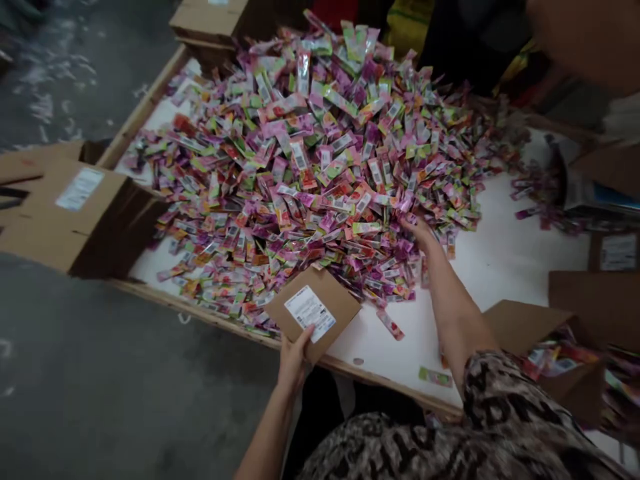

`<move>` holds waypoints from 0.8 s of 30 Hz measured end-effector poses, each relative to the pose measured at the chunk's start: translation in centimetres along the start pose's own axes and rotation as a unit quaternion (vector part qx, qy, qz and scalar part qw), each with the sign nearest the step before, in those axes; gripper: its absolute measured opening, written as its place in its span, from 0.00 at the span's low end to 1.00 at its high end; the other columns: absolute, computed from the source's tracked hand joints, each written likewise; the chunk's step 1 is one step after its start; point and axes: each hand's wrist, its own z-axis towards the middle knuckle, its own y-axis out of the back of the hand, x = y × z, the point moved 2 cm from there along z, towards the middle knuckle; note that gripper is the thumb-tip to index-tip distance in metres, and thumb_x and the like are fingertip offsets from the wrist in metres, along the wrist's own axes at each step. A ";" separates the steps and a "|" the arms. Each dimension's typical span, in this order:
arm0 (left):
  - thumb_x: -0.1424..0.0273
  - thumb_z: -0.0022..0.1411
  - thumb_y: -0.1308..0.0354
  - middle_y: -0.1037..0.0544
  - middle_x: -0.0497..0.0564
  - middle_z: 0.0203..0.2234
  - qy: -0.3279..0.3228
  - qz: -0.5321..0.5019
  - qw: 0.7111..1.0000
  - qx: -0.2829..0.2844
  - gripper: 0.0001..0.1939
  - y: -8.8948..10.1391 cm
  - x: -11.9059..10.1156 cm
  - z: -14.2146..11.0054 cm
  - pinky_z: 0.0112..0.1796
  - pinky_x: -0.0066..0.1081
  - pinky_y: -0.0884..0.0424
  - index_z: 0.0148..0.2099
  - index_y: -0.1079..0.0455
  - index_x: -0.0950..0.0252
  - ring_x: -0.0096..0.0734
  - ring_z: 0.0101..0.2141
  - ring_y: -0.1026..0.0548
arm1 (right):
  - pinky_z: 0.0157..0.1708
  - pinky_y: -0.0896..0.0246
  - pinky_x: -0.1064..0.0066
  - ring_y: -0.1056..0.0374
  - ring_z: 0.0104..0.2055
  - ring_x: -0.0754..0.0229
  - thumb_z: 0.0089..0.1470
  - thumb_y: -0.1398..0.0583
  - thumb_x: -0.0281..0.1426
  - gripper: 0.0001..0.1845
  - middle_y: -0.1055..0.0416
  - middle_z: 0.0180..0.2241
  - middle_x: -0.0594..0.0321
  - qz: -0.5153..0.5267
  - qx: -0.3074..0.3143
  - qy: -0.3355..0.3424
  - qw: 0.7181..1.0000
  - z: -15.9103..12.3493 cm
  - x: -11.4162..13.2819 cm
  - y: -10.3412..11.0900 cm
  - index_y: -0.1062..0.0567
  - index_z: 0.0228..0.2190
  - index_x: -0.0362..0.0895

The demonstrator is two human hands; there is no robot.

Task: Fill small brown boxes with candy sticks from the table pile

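A big heap of small coloured sachets covers most of a white tabletop. My left hand grips the near corner of a small brown cardboard box with a white label, held at the table's front edge against the heap. My right hand reaches into the heap's right front side, its fingers buried among the sachets, so what they hold is hidden.
An open cardboard box stands at the table's left edge, another at the far end. On the right, an open box holds sachets. Loose sachets lie near the wooden front rim. Grey floor lies to the left.
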 end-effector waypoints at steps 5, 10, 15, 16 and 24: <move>0.70 0.46 0.24 0.18 0.57 0.48 0.029 -0.029 0.999 0.032 0.33 -2.2 0.9 1.1 0.51 0.42 0.22 0.54 0.31 0.62 0.42 0.46 0.18 | 0.52 0.30 0.54 0.24 0.46 0.48 0.29 0.25 0.42 0.37 0.19 0.44 0.54 -0.019 0.085 -0.019 0.996 -4.0 -2.5 -7.9 0.21 0.43 0.40; 0.68 0.39 0.21 0.19 0.58 0.50 0.026 -0.005 0.998 0.051 0.39 0.2 1.2 0.0 0.53 0.44 0.24 0.54 0.32 0.62 0.46 0.49 0.19 | 0.56 0.32 0.52 0.25 0.50 0.45 0.28 0.26 0.44 0.36 0.19 0.44 0.52 0.018 0.101 -0.043 0.994 -10.7 -5.7 -9.0 0.20 0.41 0.40; 0.64 0.38 0.22 0.20 0.60 0.52 0.053 0.009 0.992 0.111 0.40 0.7 2.1 -1.9 0.54 0.46 0.25 0.54 0.32 0.63 0.52 0.52 0.21 | 0.57 0.32 0.52 0.24 0.51 0.45 0.29 0.24 0.43 0.37 0.20 0.47 0.50 0.060 0.129 -0.029 0.989 -14.3 -2.3 -6.3 0.20 0.43 0.41; 0.63 0.39 0.22 0.20 0.60 0.53 0.055 0.000 0.990 0.132 0.41 0.0 2.4 -1.9 0.54 0.46 0.25 0.55 0.32 0.62 0.51 0.53 0.22 | 0.55 0.31 0.52 0.24 0.49 0.45 0.30 0.24 0.43 0.36 0.19 0.46 0.50 0.049 0.134 -0.028 0.989 -14.8 -0.7 -5.4 0.20 0.43 0.41; 0.53 0.31 0.21 0.20 0.65 0.47 0.060 0.062 0.943 0.321 0.46 -7.5 3.1 2.7 0.52 0.49 0.26 0.51 0.32 0.67 0.54 0.51 0.22 | 0.56 0.32 0.54 0.24 0.48 0.46 0.35 0.24 0.38 0.32 0.19 0.44 0.58 -0.146 0.149 0.143 0.968 -20.7 11.6 -4.3 0.20 0.45 0.43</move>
